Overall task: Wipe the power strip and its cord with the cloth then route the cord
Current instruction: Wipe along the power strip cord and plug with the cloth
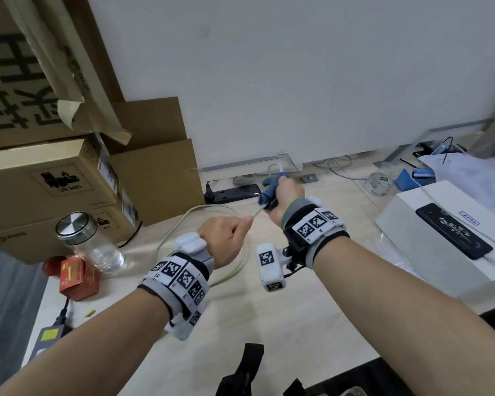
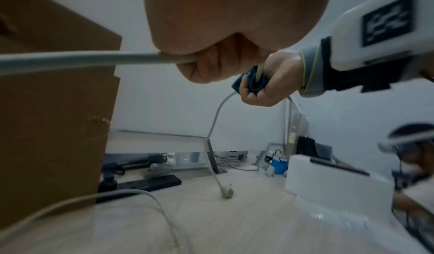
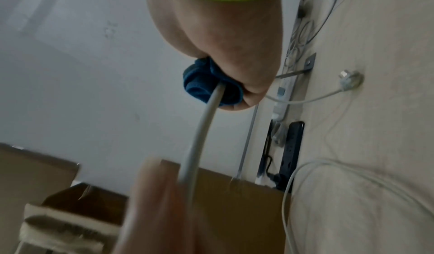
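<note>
My left hand (image 1: 226, 238) is closed tight around the pale cord (image 1: 183, 215). My right hand (image 1: 286, 198) is closed around the blue cloth (image 1: 270, 182), and the cloth is wrapped around the same cord. Both hands are up above the table (image 1: 269, 310), close together, with a short bit of cord between them. I cannot see my fingers from the head view; my hands hide them.

The rest of the cord lies in a loop on the table, toward the left edge. Its plug (image 2: 226, 193) lies flat on the table, near the back edge.

A black power strip (image 1: 235, 192) lies by the back edge, beside the brown boxes (image 1: 69, 178). My right hand hides one end of it. In the right wrist view my left hand is just a blur.
</note>
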The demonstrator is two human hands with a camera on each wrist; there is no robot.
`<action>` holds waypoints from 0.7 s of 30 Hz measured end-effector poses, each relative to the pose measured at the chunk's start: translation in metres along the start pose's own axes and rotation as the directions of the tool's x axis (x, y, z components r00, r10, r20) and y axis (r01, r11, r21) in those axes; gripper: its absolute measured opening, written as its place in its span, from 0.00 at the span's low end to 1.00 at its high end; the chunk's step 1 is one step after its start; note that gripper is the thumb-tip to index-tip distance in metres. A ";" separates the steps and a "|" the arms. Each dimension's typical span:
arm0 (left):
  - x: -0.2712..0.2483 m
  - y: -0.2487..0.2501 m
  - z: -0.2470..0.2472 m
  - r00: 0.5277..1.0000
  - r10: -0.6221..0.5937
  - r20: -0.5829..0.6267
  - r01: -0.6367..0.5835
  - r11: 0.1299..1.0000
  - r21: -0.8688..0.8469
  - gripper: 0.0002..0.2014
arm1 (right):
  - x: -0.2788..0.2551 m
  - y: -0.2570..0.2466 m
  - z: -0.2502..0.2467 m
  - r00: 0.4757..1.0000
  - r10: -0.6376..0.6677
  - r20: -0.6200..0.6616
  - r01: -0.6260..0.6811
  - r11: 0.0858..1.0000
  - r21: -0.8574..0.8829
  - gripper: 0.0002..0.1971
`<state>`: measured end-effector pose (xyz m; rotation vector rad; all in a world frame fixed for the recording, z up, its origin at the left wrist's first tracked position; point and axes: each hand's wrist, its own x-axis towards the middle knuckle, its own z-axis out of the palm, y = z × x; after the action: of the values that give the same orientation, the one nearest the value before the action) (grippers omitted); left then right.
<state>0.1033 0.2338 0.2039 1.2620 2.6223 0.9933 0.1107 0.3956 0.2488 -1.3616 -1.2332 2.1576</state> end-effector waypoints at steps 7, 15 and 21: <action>-0.022 -0.043 -0.001 0.979 0.002 0.203 -0.053 0.968 0.246 0.34 | 0.018 -0.010 -0.015 0.995 -0.004 -0.102 0.006 1.000 0.022 0.11; 0.013 0.006 0.012 0.921 -0.352 0.167 0.389 0.865 -0.318 0.09 | -0.008 0.024 0.009 1.000 -0.010 0.008 0.010 0.994 0.105 0.17; 0.008 0.009 0.021 0.993 -0.091 -0.076 0.089 0.996 -0.028 0.20 | -0.007 0.020 0.002 1.000 0.007 0.004 -0.008 0.993 0.115 0.11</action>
<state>0.1111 0.2544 0.1948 1.1106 2.6887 1.0767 0.1160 0.3790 0.2373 -1.3176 -1.0877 2.2003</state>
